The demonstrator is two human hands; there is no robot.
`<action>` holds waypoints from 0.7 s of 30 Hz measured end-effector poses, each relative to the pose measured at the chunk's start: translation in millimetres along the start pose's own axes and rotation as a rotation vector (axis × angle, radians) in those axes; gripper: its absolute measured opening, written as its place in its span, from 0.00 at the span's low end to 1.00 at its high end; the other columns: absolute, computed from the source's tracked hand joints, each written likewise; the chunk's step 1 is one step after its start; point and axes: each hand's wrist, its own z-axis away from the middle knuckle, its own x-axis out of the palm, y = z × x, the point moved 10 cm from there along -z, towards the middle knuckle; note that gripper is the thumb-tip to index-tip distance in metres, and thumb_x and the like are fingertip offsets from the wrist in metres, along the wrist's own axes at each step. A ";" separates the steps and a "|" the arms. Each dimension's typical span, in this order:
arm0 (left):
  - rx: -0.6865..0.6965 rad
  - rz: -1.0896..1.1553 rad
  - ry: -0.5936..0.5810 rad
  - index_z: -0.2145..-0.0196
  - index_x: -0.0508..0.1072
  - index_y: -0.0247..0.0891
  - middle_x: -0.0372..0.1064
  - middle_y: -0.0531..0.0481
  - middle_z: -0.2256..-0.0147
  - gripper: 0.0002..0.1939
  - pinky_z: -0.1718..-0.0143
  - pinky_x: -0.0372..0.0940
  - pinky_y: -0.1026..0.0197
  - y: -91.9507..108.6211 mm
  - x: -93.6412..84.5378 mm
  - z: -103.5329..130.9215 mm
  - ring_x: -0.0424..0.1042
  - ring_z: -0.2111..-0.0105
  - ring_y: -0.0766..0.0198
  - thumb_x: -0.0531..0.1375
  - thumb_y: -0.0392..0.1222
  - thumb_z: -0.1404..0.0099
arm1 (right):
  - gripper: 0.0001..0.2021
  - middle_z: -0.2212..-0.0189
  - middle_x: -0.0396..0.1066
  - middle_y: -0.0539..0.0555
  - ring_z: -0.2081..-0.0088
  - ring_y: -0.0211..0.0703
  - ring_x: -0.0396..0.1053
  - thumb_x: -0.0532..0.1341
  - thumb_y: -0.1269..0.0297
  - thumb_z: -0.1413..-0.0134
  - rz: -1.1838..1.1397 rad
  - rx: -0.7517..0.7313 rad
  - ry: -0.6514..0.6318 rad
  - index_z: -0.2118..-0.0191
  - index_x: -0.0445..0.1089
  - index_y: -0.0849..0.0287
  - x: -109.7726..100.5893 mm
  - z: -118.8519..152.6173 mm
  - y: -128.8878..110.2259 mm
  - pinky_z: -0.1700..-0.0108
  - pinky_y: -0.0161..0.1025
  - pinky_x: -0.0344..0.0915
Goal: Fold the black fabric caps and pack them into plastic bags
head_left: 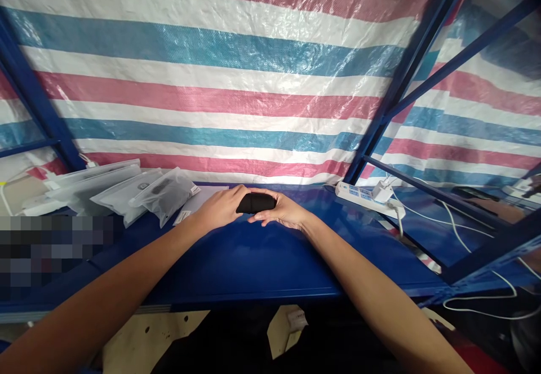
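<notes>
Both my hands hold one small black object (256, 203) above the blue shelf (253, 261). It looks dark, matte and oblong with rounded edges, perhaps a pouch or case; its exact kind cannot be made out. My left hand (226, 206) grips its left end, with the fingers over the top. On the other end, my right hand (285, 210) closes around it, thumb and fingers at the top and underside. Just left of my left hand lie a pale flat sheet or packet (211, 192) and a frosted zip bag (164, 194).
Several frosted plastic bags (127, 191) lie at the left. A white power strip (359, 195) with plugs sits at the right, and white cables (454, 227) trail past the blue rack post (380, 103). A striped tarp (211, 70) hangs behind the shelf.
</notes>
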 end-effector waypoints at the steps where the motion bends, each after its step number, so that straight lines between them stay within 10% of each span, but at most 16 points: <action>1: 0.005 -0.024 0.010 0.44 0.69 0.44 0.77 0.43 0.49 0.14 0.63 0.66 0.53 -1.3 -1.2 0.2 0.81 0.57 0.47 0.63 0.40 0.26 | 0.45 0.49 0.83 0.59 0.51 0.58 0.86 0.84 0.65 0.53 -0.025 -0.011 0.018 0.29 0.69 0.48 -1.1 -1.5 -0.1 0.61 0.35 0.82; 10: -0.040 0.040 0.093 0.38 0.66 0.47 0.73 0.43 0.42 0.23 0.52 0.71 0.51 -17.2 0.3 -4.4 0.79 0.48 0.47 0.65 0.42 0.28 | 0.31 0.55 0.84 0.59 0.60 0.51 0.86 0.83 0.65 0.53 -0.086 -0.067 0.215 0.42 0.79 0.58 -17.1 -14.7 1.7 0.67 0.33 0.80; 14: -0.265 0.012 0.173 0.32 0.62 0.40 0.67 0.33 0.35 0.36 0.43 0.69 0.45 -64.3 -8.1 9.0 0.71 0.36 0.38 0.67 0.57 0.29 | 0.30 0.59 0.84 0.58 0.62 0.50 0.86 0.84 0.65 0.56 -0.030 -0.133 0.378 0.45 0.79 0.59 -54.2 -11.3 -0.8 0.69 0.33 0.81; 21: -0.582 0.066 -0.071 0.46 0.71 0.39 0.80 0.38 0.54 0.21 0.57 0.68 0.52 -126.1 14.9 37.4 0.79 0.50 0.41 0.60 0.57 0.27 | 0.25 0.64 0.83 0.56 0.63 0.49 0.85 0.83 0.64 0.54 0.118 -0.201 0.587 0.50 0.80 0.58 -101.3 -2.9 -2.2 0.68 0.38 0.84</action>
